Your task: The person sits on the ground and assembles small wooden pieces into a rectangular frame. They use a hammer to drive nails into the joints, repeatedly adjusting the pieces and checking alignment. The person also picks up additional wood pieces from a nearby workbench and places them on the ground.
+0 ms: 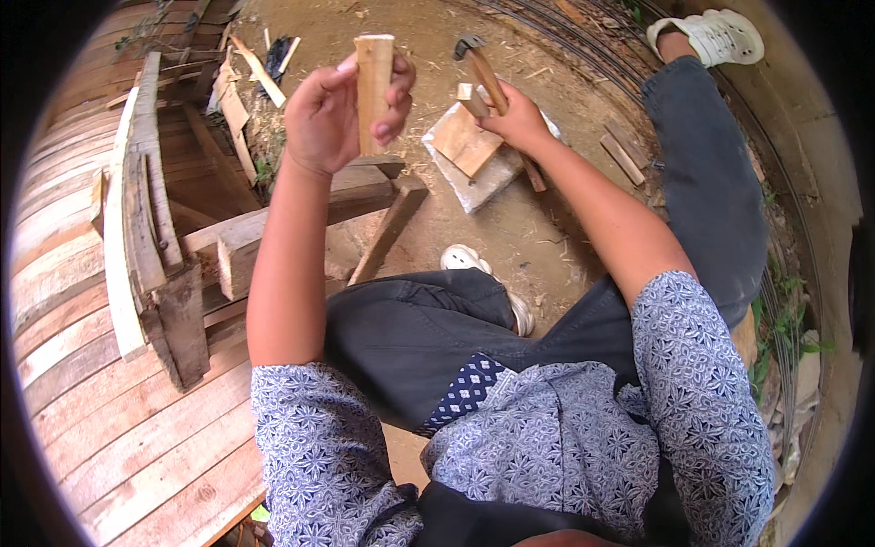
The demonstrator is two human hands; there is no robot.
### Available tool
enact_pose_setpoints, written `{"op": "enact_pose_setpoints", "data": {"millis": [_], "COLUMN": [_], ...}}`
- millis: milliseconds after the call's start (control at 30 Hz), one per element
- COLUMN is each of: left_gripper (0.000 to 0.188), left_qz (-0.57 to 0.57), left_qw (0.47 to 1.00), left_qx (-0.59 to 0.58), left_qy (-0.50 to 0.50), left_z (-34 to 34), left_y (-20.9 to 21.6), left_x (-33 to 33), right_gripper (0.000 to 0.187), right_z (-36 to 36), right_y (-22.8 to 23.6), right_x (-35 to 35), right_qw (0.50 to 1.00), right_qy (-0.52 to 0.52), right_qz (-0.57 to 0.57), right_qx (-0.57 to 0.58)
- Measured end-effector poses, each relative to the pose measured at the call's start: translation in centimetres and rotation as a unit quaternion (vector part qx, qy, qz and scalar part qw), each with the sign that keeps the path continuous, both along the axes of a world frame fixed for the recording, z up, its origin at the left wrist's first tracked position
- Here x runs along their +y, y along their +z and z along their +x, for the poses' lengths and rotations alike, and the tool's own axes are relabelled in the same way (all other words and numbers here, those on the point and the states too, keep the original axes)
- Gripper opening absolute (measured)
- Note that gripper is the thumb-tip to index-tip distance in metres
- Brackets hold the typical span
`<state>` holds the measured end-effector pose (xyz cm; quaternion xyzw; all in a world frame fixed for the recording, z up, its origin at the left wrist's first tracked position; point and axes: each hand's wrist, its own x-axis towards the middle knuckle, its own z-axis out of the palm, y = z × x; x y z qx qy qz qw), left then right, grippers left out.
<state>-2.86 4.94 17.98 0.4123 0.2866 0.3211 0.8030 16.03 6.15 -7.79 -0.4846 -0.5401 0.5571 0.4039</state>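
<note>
Raised at the upper middle, my left hand (321, 118) is closed round a short, pale wooden block (374, 91), held upright between thumb and fingers. To its right, my right hand (521, 120) grips the wooden handle of a hammer (485, 75), its dark metal head pointing up and away. A second small wood piece (471, 98) sticks out beside that hand's fingers; I cannot tell whether it is held or standing on the board. Below lies a square wooden board (463, 146) on a pale slab (492, 178) on the ground.
At left are a large stack of planks (137, 428) and rough timbers (273, 223) near my left arm. Wood scraps (622, 157) lie at right, near my outstretched leg (706, 155). Metal rods (565, 41) run along the wall (793, 82).
</note>
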Motion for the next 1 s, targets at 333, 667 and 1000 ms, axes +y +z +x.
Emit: {"op": "enact_pose_setpoints", "data": {"millis": [333,667,1000], "left_gripper": [0.045,0.04,0.038], "left_qz": [0.141,0.209,0.27], "left_qw": [0.989,0.976,0.959], "left_qx": [0.051,0.06,0.08], "left_qy": [0.009,-0.005,-0.004], "left_z": [1.5,-0.1,0.1], "left_y": [2.5,1.1,1.4], "left_x": [-2.7,-2.5,-2.9], "right_gripper": [0.057,0.05,0.05], "right_z": [0.0,-0.5,-0.6], "right_y": [0.9,0.4,0.5], "right_x": [-0.3,-0.3,-0.4], "right_qw": [1.0,1.0,1.0], "right_qy": [0.003,0.002,0.003], "right_qz": [-0.003,0.001,-0.004], "right_qx": [-0.015,0.006,0.01]}}
